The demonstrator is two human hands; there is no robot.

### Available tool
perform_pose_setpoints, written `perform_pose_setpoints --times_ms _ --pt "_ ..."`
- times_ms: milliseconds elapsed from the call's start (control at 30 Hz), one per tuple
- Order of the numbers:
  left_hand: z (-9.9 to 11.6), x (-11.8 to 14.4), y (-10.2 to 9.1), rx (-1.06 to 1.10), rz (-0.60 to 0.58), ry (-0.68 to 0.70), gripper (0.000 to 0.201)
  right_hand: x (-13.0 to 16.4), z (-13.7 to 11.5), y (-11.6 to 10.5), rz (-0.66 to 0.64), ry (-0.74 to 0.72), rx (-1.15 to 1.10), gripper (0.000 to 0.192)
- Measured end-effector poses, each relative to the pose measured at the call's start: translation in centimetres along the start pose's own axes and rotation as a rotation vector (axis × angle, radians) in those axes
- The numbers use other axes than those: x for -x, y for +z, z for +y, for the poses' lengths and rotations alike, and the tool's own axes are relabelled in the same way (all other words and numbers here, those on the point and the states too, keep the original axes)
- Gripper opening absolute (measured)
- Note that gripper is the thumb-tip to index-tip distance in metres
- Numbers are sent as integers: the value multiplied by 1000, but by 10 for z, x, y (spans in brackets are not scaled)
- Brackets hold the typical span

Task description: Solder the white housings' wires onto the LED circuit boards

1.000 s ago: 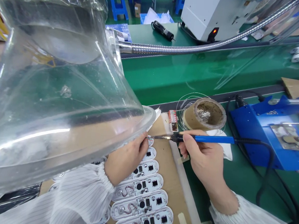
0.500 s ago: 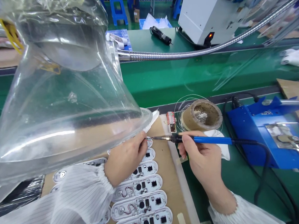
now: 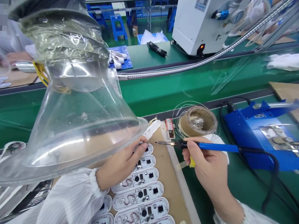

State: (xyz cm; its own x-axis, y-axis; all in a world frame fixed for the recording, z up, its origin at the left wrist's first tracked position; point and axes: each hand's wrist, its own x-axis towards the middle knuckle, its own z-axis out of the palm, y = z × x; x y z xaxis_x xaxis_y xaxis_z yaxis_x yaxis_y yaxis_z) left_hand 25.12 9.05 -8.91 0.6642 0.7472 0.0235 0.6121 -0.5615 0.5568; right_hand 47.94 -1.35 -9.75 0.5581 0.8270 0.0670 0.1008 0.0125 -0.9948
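Observation:
My right hand (image 3: 208, 169) grips a blue soldering iron (image 3: 218, 147) like a pen. Its tip points left, a short way from the fingers of my left hand (image 3: 121, 166). Those fingers are pinched together over the upper end of a column of white oval casings (image 3: 138, 194) with circuit boards and thin red wires inside. Whatever they pinch is too small to make out. A bit of something yellow (image 3: 192, 162) shows under my right hand. Past my left fingertips lies a long white plastic piece (image 3: 153, 129).
A clear fume hood (image 3: 87, 138) hangs over the left side, on a flexible metal arm (image 3: 167, 72). Behind my right hand stand a round pot (image 3: 198, 121) with loops of thin wire and a small red box (image 3: 169, 128). A blue metal stand (image 3: 262, 135) is at right.
The soldering iron's tip has drawn back to the right from my left fingertips, where it was close before. The head view has tilted up a little, showing more of the hood.

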Motion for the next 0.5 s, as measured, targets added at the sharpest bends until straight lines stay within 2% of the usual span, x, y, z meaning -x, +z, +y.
perform_pose_setpoints --times_ms 400,500 --pt "-11 -9 3 52 25 -14 20 6 2 -6 -7 -17 -28 13" --pt "-10 -8 3 22 -1 -18 23 8 4 -6 -10 -15 -30 13"
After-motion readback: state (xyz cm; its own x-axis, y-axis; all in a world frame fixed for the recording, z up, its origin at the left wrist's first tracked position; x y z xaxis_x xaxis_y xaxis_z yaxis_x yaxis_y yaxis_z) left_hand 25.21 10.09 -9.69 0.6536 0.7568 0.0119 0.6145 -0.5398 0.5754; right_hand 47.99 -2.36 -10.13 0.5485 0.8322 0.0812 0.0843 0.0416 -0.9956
